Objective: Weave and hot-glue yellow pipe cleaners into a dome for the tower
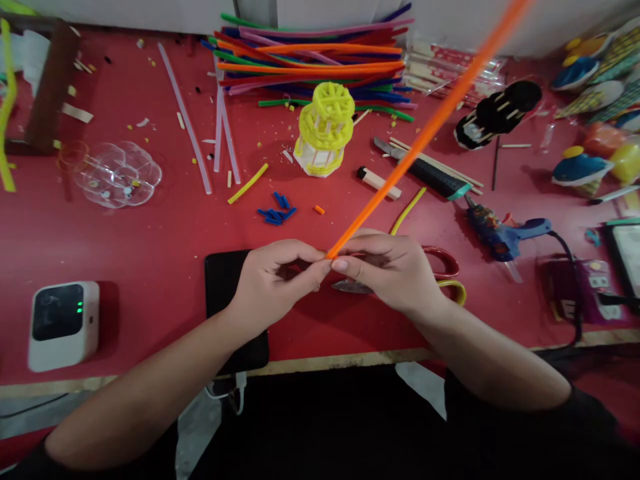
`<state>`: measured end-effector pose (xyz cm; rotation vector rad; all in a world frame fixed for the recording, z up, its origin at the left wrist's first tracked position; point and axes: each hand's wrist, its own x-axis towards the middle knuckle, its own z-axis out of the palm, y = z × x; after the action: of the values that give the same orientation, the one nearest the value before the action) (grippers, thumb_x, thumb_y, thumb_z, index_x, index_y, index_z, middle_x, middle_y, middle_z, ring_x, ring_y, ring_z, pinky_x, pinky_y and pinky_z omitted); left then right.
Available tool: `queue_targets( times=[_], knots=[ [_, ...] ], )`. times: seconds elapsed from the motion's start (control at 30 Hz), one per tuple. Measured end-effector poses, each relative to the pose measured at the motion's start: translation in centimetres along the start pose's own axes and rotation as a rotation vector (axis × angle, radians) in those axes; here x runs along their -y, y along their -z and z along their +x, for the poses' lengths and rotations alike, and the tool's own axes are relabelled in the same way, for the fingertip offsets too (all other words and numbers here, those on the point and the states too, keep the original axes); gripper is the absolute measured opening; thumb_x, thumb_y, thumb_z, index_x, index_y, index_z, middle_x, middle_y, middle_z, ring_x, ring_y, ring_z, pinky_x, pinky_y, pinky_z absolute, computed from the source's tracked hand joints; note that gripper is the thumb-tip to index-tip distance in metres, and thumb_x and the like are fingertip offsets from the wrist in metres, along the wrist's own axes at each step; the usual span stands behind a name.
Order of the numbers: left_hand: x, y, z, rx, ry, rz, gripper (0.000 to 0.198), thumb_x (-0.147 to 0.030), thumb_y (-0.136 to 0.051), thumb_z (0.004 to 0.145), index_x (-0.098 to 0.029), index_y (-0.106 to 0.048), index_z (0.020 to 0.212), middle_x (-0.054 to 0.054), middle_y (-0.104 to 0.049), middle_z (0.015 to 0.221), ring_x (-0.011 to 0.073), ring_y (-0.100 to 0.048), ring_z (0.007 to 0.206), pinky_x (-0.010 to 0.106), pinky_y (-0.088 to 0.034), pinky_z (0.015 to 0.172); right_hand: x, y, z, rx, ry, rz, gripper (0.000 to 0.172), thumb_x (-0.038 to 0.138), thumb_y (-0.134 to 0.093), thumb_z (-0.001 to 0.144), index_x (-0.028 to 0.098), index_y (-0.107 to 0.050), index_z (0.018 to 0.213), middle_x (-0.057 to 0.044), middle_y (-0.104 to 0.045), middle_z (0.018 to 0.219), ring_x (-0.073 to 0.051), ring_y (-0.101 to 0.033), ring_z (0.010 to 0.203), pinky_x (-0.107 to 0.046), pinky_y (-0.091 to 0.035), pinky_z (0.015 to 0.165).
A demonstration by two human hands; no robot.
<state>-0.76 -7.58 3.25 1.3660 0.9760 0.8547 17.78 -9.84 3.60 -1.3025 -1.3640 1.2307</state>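
Note:
A long orange pipe cleaner [417, 143] slants up to the right, its lower end pinched between the fingertips of both hands. My left hand [273, 283] is closed at that end, thumb against forefinger. Touching it there, my right hand [397, 270] also pinches the tip. Scissors with red and yellow handles [443, 275] lie partly hidden under my right hand. Beyond my hands are a small pile of cut blue pipe cleaner pieces [277, 212] and one short orange piece [319, 209]. A black phone [223, 283] lies partly beneath my left hand and forearm.
A yellow tiered model tower [327, 127] stands upright behind the pieces. Pipe cleaners [310, 67] are heaped at the back. To the right lie a utility knife [435, 177], a blue glue gun [505, 233] and a black model [500, 113]. A white device [65, 327] sits left.

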Motion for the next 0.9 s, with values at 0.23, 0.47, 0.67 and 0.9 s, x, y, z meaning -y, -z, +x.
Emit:
queue_targets(
  times=[0.23,0.47,0.67,0.9],
  knots=[
    [0.5,0.3,0.3,0.106,0.020,0.072,0.013,-0.024,-0.076,0.084,-0.020,-0.076,0.072,-0.001,-0.072,0.064,0.0102,-0.063,0.057,0.018,-0.049,0.056,-0.9,0.9,-0.3,0.014,-0.058,0.082,0.022,0.042,-0.089,0.074,0.022,-0.080,0.075,-0.002,-0.074,0.073,-0.013,-0.068,0.063,-0.024,-0.056,0.056],
    [0.6,0.0,0.1,0.115,-0.150,0.226,0.014,-0.018,-0.079,0.080,-0.019,-0.073,0.068,-0.002,-0.074,0.065,0.0076,-0.060,0.052,0.017,-0.044,0.052,-0.4,1.0,-0.1,0.170,-0.011,0.057,0.024,0.038,-0.084,0.081,0.019,-0.072,0.074,0.001,-0.065,0.072,-0.008,-0.057,0.061,-0.020,-0.046,0.053],
    [0.7,0.0,0.0,0.163,-0.088,0.229,0.016,-0.025,-0.068,0.091,-0.018,-0.075,0.079,0.001,-0.075,0.069,0.0084,-0.063,0.055,0.017,-0.048,0.055,-1.1,1.7,-0.3,-0.136,-0.079,0.106,0.024,0.042,-0.077,0.088,0.021,-0.069,0.079,0.004,-0.061,0.065,-0.008,-0.051,0.055,-0.022,-0.043,0.050],
    [0.9,-0.1,0.2,0.140,0.199,-0.032,0.025,-0.028,-0.063,0.093,-0.014,-0.073,0.112,0.005,-0.076,0.094,0.0088,-0.067,0.059,0.018,-0.057,0.052,-1.7,1.0,-0.2,-0.110,-0.083,0.203,0.022,0.038,-0.085,0.079,0.021,-0.073,0.073,0.004,-0.063,0.065,-0.007,-0.053,0.055,-0.020,-0.044,0.051]
  ],
)
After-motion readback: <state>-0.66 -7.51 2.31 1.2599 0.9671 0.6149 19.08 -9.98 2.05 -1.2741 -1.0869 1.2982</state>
